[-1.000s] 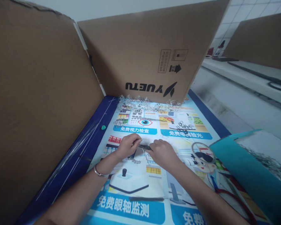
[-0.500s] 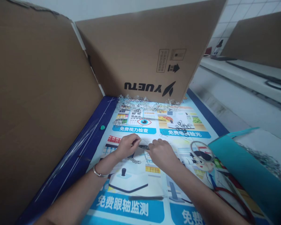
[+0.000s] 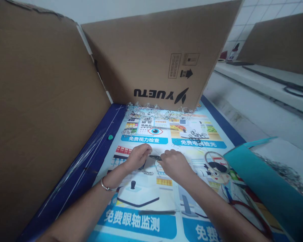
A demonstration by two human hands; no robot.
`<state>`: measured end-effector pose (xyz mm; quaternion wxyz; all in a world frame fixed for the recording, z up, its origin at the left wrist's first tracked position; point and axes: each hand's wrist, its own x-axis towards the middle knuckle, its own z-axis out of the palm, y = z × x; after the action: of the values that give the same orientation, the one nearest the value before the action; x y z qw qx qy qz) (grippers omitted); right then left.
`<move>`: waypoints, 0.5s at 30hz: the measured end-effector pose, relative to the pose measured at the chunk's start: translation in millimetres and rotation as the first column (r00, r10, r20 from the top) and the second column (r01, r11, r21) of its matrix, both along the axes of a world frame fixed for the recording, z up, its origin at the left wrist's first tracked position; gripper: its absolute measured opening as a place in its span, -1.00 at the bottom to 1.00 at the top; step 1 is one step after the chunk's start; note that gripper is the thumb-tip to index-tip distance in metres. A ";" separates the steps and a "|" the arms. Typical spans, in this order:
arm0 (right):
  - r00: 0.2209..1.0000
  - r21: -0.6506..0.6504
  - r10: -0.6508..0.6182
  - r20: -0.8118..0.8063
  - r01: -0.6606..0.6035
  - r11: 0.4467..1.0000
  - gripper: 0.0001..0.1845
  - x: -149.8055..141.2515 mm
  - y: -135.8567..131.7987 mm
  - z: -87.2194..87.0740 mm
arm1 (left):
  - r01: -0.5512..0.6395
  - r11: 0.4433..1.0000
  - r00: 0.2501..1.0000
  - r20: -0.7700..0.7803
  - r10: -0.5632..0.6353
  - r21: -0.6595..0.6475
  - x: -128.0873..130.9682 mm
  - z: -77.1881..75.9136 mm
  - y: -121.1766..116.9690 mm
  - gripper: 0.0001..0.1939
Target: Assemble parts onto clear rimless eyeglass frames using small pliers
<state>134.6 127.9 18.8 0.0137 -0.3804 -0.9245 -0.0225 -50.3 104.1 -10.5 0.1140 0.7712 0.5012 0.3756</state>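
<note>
My right hand (image 3: 175,164) is closed around the handles of a pair of pliers (image 3: 156,157), whose dark, narrow jaws point left. Facing it, my left hand (image 3: 137,156) pinches a thin wire at its fingertips, close to the jaw tips. The wire is so fine that its ends cannot be made out. Below the left fingers a short silvery chain (image 3: 147,172) lies on the printed sheet, and thin looped wire (image 3: 159,169) shows under the pliers.
Clear, glittering pieces (image 3: 141,111) lie along the foot of the cardboard panel (image 3: 151,60). Dark wire loops (image 3: 198,136) rest behind my right hand. At right stands a teal box (image 3: 265,168) holding a metallic tangle (image 3: 285,171). A green lump (image 3: 110,137) sits at left.
My left fingertips have shifted slightly, and the pliers' jaws sit a little farther right from them. Everything else stays in place.
</note>
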 end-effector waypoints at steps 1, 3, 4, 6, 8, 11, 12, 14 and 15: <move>1.000 -0.004 0.001 0.002 -0.001 1.000 -0.72 -0.1 0.1 0.2 | 0.010 1.000 1.000 0.004 -0.010 -0.001 0.0 0.0 0.1 -0.89; 1.000 -0.009 0.001 0.005 -0.001 1.000 -0.71 -0.4 0.1 0.4 | 0.027 1.000 1.000 0.009 -0.027 -0.003 -0.1 0.1 0.3 -0.88; 1.000 -0.012 0.001 0.007 -0.001 1.000 -0.71 -0.6 0.0 0.6 | 0.034 0.999 0.999 0.011 -0.034 -0.003 -0.2 0.1 0.3 -0.87; 1.000 -0.013 -0.001 0.005 0.001 1.000 -0.71 -0.7 0.1 0.7 | 0.043 0.999 0.999 0.017 -0.043 -0.004 -0.3 -0.3 0.3 -0.86; 1.000 -0.012 0.001 0.000 -0.001 1.000 -0.71 -0.7 0.2 0.7 | 0.047 0.999 0.999 0.023 -0.047 -0.007 -0.5 -0.9 0.3 -0.86; 1.000 -0.012 0.002 -0.001 -0.002 1.000 -0.70 -0.5 0.8 0.4 | 0.049 0.999 0.998 0.029 -0.049 -0.014 -0.8 -1.7 0.3 -0.86; 1.000 -0.013 0.000 0.002 0.000 1.000 -0.70 -0.5 1.0 0.2 | 0.050 0.999 0.998 0.032 -0.049 -0.015 -0.9 -1.8 0.4 -0.87; 1.000 -0.016 -0.002 0.009 0.002 1.000 -0.70 -0.6 1.4 0.0 | 0.053 0.998 0.998 0.038 -0.053 -0.015 -1.1 -1.9 0.5 -0.87; 1.000 -0.017 -0.002 0.012 0.002 1.000 -0.70 -0.8 1.6 0.0 | 0.056 0.998 0.998 0.039 -0.056 -0.013 -1.2 -2.0 0.5 -0.86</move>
<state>133.8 129.5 18.8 0.0047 -0.3812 -0.9243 -0.0168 -51.4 104.6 -12.4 0.1397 0.7766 0.4797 0.3836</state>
